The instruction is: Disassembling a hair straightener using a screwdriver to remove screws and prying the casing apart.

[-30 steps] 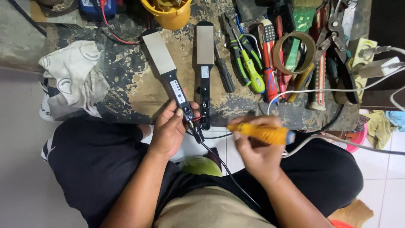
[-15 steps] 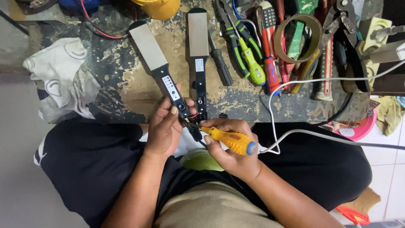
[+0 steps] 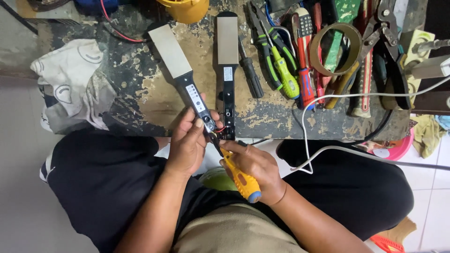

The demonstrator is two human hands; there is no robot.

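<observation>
Two hands at work on an opened hair straightener at the near edge of the tabletop (image 3: 140, 98).

At centre frame the left hand (image 3: 187, 143) has its grip closed around the handle end of the left straightener half (image 3: 180, 70), where red wires show. The right hand (image 3: 255, 166) grips a yellow-handled tool (image 3: 239, 175), tip at those wires. The other half (image 3: 228, 70) lies just beside; pliers and screwdrivers (image 3: 300, 61) crowd the upper right.
</observation>
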